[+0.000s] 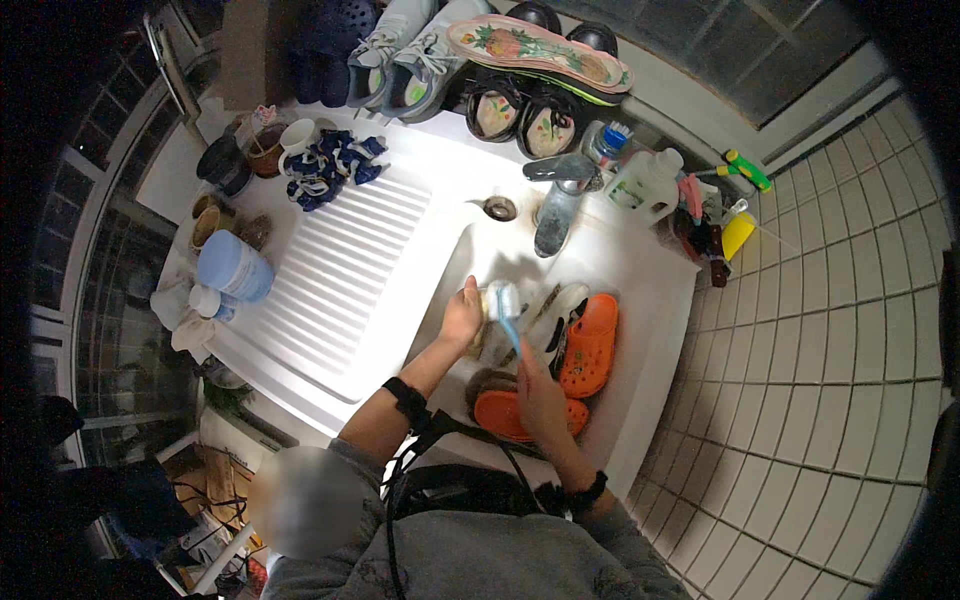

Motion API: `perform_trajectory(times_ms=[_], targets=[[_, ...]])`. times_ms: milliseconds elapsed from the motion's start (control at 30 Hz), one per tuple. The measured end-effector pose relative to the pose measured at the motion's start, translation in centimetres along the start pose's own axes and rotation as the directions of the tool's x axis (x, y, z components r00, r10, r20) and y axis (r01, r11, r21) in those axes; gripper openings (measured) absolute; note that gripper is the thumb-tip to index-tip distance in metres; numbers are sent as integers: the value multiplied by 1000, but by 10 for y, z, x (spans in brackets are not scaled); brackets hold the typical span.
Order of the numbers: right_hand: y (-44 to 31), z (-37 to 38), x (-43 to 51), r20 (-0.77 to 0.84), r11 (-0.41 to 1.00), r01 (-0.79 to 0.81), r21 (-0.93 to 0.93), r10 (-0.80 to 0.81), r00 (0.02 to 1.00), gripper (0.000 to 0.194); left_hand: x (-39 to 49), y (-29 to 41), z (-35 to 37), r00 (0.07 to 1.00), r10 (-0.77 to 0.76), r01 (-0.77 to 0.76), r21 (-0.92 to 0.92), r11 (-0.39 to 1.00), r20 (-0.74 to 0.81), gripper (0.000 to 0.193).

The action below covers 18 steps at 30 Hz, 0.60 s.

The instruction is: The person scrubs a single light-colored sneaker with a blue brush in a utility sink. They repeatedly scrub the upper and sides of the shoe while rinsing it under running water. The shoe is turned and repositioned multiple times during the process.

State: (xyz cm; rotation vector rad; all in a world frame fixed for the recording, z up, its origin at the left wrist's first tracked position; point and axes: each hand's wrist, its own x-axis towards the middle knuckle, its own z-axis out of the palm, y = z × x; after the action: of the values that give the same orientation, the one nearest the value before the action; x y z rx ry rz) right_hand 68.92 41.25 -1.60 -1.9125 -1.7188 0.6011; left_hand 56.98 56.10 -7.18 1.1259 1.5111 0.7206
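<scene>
My right hand grips the light-blue handle of a scrub brush over a white laundry sink. The brush's pale head is up against a light-coloured item, possibly a shoe, in my left hand. That item is mostly hidden by the brush and washed out by glare. In the basin, an orange clog lies beside a white-and-black shoe. Another orange clog lies partly under my right hand. A brownish shoe-like thing shows behind it.
A metal faucet overhangs the basin's back. Left is a ribbed washboard with a bunched navy cloth and a blue tub. Several shoes line the back ledge. A white jug stands near the tiled wall.
</scene>
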Motion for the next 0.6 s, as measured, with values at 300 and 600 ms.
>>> perform_trajectory(times_ms=[300,600], targets=[[40,10,51,185,978,-206,14,200,962,45,1,7,-12,999,7,-16,171,985,50,71],[115,109,133,432,952,-126,-281,242,869,30,-7,11,-45,994,-31,13,164,986,107,84]])
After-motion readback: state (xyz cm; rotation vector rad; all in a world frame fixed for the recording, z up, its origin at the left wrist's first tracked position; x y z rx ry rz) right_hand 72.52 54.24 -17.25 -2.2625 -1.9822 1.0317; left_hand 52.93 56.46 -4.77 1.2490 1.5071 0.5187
